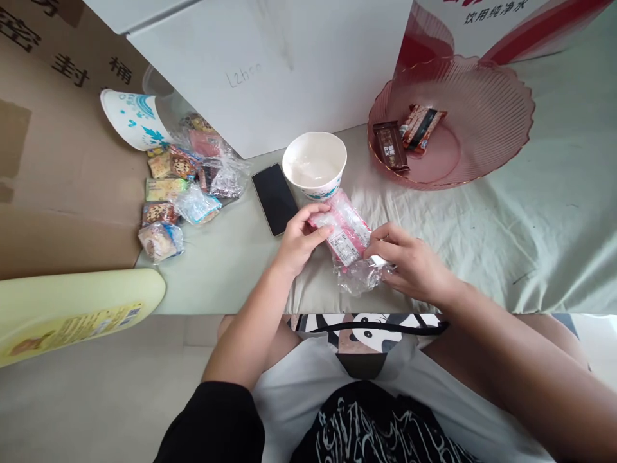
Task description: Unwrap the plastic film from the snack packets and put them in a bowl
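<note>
A pink and clear plastic wrapper (343,233) lies between my hands at the front of the cloth-covered table. My left hand (301,239) pinches its upper left side between thumb and fingers. At its lower right, my right hand (407,260) has its fingers closed on the crinkled clear end, beside a small white piece. Whether anything sits inside the wrapper I cannot tell. Just behind it stands a white paper bowl (315,161) with a blue pattern, its inside pale. A dark-screened phone (276,199) lies left of the bowl.
A pink ribbed bowl (491,122) at the back right holds two wrapped snacks (391,146). Several packaged snacks (166,190) are heaped at the left by a tipped paper bowl (135,119). White (270,71) and brown (62,173) cardboard boxes border the table.
</note>
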### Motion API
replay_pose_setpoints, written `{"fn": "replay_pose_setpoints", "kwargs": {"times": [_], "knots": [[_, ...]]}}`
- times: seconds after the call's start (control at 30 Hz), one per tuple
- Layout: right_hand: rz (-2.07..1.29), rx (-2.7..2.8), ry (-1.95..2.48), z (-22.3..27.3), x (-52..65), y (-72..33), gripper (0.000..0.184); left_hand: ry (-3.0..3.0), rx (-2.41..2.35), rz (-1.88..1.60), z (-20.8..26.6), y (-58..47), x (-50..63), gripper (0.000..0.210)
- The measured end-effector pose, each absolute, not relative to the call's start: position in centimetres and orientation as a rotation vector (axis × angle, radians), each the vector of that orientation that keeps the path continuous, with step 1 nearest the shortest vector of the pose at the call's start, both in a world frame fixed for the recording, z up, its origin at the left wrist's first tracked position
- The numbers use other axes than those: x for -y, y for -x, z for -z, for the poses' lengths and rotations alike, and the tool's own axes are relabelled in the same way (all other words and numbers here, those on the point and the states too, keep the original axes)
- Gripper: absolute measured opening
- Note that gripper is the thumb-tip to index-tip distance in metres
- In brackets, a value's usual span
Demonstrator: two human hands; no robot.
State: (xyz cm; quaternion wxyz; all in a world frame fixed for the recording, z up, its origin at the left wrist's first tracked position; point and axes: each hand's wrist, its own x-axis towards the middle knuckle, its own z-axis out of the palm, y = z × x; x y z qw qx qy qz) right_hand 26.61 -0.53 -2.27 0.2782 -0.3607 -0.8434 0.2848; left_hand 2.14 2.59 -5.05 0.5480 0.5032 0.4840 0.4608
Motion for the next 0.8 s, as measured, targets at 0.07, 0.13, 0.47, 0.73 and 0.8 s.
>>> {"fn": "replay_pose_setpoints", "kwargs": {"times": [0.07, 0.13, 0.47, 0.73, 0.8], "knots": [[-0.749, 2.227, 1.020, 2.4, 0.4, -26.3, 0.018, -1.411, -1.212, -1.078, 5.2, -2.3, -2.2, 0.047], [-0.764, 2.208, 1.103, 2.5, 0.4, -26.0, 0.012, -1.637, -1.274, -1.062, 5.3, -2.6, -1.5, 0.048], [-0.804, 1.959, 1.549, 1.7, 0.3, -25.1, 0.020, -2.125, -1.128, -1.013, 4.9, -4.5, 0.5, 0.094], [-0.865, 1.879, 1.353, 0.9, 0.2, -25.6, 0.022, -1.906, -1.416, -1.147, 5.5, -5.1, 0.4, 0.040], [-0.831, 1.839, 1.322, 0.7, 0.4, -25.8, 0.018, -1.796, -1.430, -1.205, 5.6, -5.1, 0.2, 0.040]]}}
